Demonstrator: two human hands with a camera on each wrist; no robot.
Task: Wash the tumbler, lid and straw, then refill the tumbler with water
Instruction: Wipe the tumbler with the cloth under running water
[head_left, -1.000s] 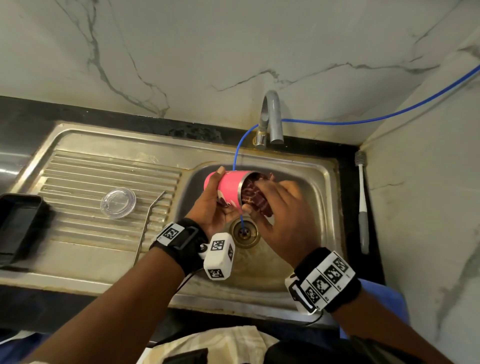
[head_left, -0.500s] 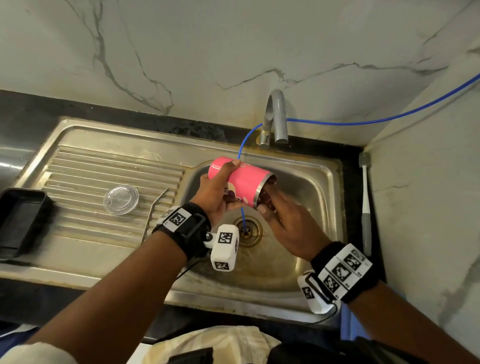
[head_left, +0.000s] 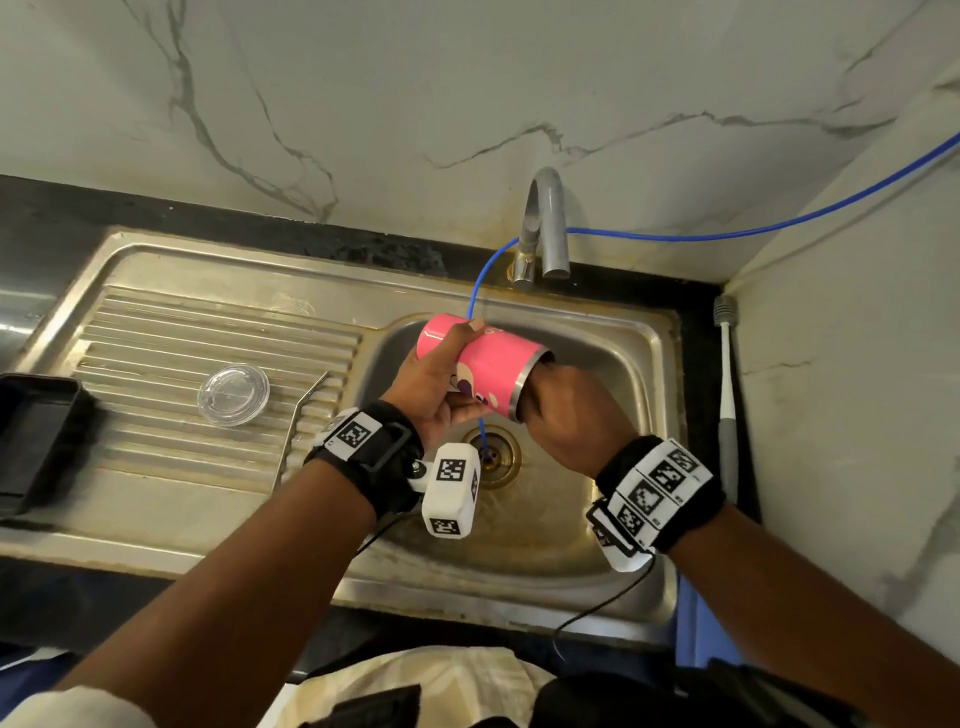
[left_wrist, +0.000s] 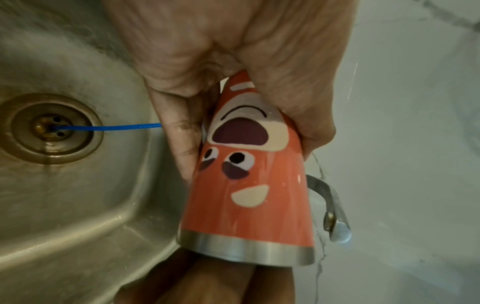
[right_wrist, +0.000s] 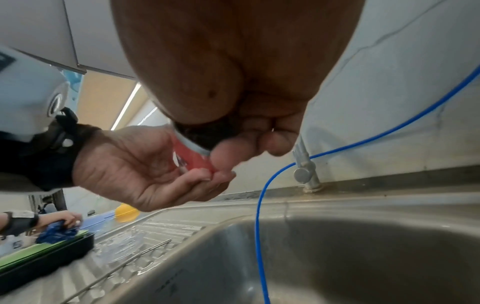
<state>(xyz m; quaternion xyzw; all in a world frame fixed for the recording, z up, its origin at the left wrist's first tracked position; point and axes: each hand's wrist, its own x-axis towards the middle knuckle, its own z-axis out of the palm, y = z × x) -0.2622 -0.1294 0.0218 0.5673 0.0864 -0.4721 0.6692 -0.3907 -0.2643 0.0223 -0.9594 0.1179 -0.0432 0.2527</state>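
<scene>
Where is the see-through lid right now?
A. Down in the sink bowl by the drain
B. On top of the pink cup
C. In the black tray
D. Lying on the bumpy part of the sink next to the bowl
D: the clear lid lies flat on the ridged drainboard, left of the basin, while the left hand holds the pink tumbler over the drain.

The pink tumbler (head_left: 483, 371) with a cartoon face and a steel rim lies on its side, wrapped at its base end by the left hand's fingers (head_left: 470, 328), its mouth filled by the right hand (head_left: 566, 410). The clear round lid (head_left: 232, 395) and the thin metal straw (head_left: 297, 426) lie flat, well left of the fingers.
</scene>
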